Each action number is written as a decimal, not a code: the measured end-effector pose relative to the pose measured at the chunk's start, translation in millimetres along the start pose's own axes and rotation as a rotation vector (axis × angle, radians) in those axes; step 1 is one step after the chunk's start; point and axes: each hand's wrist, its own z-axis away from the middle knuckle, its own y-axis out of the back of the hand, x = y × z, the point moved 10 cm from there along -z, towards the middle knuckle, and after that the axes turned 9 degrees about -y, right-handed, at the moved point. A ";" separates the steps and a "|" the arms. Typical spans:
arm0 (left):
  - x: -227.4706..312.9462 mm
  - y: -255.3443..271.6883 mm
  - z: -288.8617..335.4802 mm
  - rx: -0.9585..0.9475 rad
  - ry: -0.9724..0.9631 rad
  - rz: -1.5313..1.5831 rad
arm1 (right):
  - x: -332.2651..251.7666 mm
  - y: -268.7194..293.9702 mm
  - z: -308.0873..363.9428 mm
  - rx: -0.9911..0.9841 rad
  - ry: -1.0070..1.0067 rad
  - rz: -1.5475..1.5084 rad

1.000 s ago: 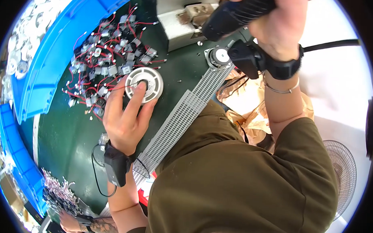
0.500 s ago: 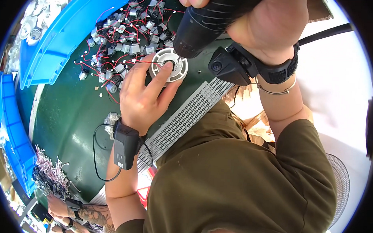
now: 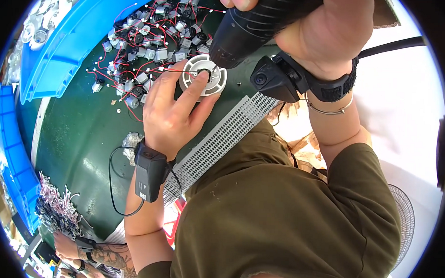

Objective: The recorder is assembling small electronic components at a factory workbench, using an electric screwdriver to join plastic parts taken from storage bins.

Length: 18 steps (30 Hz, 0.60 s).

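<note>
My left hand (image 3: 165,111) grips a round white plastic housing (image 3: 220,84) over the table, its index fingertip pressed on a small dark part at the housing's centre. A thin red and black lead runs out from that centre toward the left. Wrapped around a black power screwdriver (image 3: 245,34), my right hand (image 3: 329,37) holds the tool tilted, nose down. The tool's thin bit meets the housing's inner face right of my fingertip; a screw under it is too small to make out.
Small grey motors (image 3: 161,54) with red wires lie heaped beyond my left hand. Blue bins (image 3: 63,60) line the left side. A white perforated strip (image 3: 217,143) edges the green table (image 3: 92,159) before me. Bundled wires (image 3: 58,209) and a co-worker's tattooed arm (image 3: 110,256) are lower left.
Both hands, the housing and the screwdriver have shifted very slightly right in the picture. The grips and the bit's place at the housing look the same.
</note>
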 end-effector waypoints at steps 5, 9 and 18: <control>1.3 0.3 -0.7 0.003 -0.014 0.000 | 0.9 5.7 5.0 0.054 -0.083 0.229; -0.2 -0.8 0.8 0.007 -0.010 0.008 | 18.4 4.0 2.9 -0.020 -0.229 -0.386; -9.0 4.8 1.1 0.042 0.151 0.149 | 22.4 11.6 3.7 0.019 -0.227 -0.301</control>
